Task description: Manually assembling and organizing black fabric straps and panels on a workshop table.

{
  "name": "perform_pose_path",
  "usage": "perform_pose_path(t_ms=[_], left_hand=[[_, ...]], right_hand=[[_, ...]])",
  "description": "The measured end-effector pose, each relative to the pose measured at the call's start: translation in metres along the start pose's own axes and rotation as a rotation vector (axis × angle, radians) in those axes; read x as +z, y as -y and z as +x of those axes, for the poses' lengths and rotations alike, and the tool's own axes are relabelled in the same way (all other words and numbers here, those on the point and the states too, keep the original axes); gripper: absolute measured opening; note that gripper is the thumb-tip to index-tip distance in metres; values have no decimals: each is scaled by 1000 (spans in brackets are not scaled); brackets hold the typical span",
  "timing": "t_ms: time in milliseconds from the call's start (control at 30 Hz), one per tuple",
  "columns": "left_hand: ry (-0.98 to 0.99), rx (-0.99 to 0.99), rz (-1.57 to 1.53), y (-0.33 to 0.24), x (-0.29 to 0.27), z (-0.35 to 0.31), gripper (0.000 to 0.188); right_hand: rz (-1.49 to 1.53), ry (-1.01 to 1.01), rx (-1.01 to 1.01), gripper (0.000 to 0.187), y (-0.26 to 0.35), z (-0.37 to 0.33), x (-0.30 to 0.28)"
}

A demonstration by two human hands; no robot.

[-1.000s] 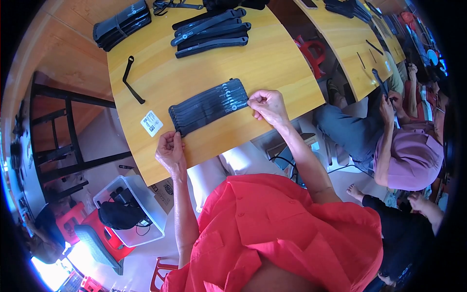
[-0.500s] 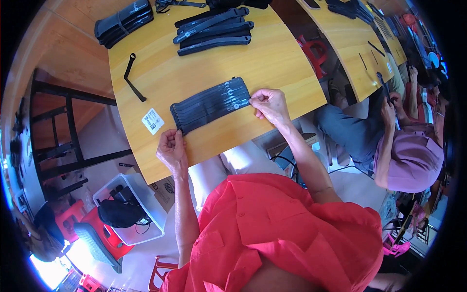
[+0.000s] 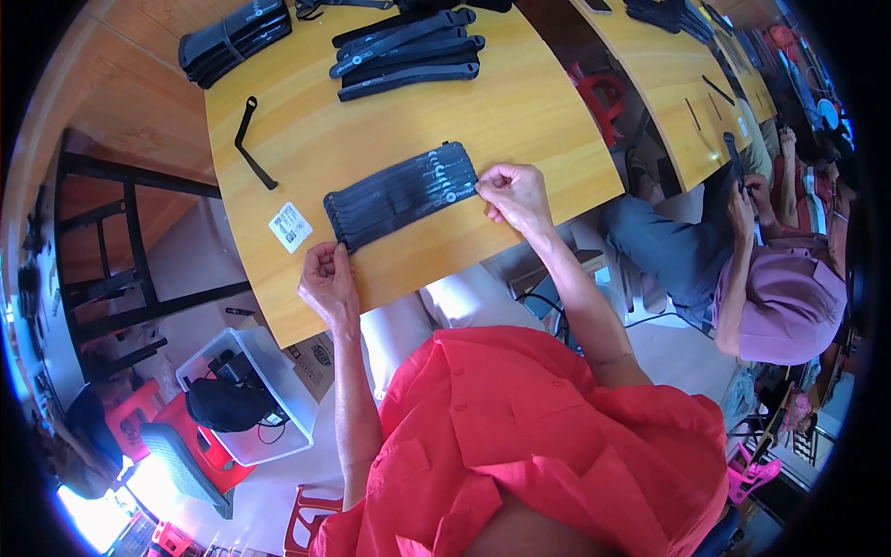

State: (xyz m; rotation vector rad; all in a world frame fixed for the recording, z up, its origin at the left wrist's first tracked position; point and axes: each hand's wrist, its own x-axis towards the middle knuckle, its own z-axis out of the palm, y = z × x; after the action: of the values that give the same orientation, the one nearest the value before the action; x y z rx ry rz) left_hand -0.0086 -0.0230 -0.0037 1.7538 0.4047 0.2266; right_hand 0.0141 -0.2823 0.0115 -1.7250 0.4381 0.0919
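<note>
A row of flat black straps (image 3: pixel 394 199), lying side by side and overlapping, rests aslant on the wooden table before me. White printing shows across their right part. At the near left corner of the row, my left hand (image 3: pixel 329 281) is closed, thumb and finger pinching the strap ends. My right hand (image 3: pixel 515 199) pinches the right end of the nearest strap, its fingers curled. Left of the row lies a single bent black strap (image 3: pixel 243 147) with a loop at its far end. A white printed label (image 3: pixel 290 226) sits between that strap and my left hand.
Stacked black straps (image 3: pixel 408 56) and a bound black bundle (image 3: pixel 234 42) occupy the table's far side. A clear plastic bin (image 3: pixel 249 397) with black items stands at lower left. Right of me, a person in a purple shirt (image 3: pixel 784 299) handles a black strap near another table (image 3: pixel 682 102).
Both hands keep their pinch on the straps, with hardly any movement. The view has shifted slightly. The co-worker's strap has moved up a little.
</note>
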Motion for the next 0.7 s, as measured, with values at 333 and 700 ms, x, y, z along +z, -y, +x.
perform_pose_path(t_ms=[333,700], left_hand=[[-1,-23,21,0,0,1,7],[-10,35,39,4,1,1,6]], right_hand=[[20,0,-7,5,-1,0,0],[8,-16,15,5,-1,0,2]])
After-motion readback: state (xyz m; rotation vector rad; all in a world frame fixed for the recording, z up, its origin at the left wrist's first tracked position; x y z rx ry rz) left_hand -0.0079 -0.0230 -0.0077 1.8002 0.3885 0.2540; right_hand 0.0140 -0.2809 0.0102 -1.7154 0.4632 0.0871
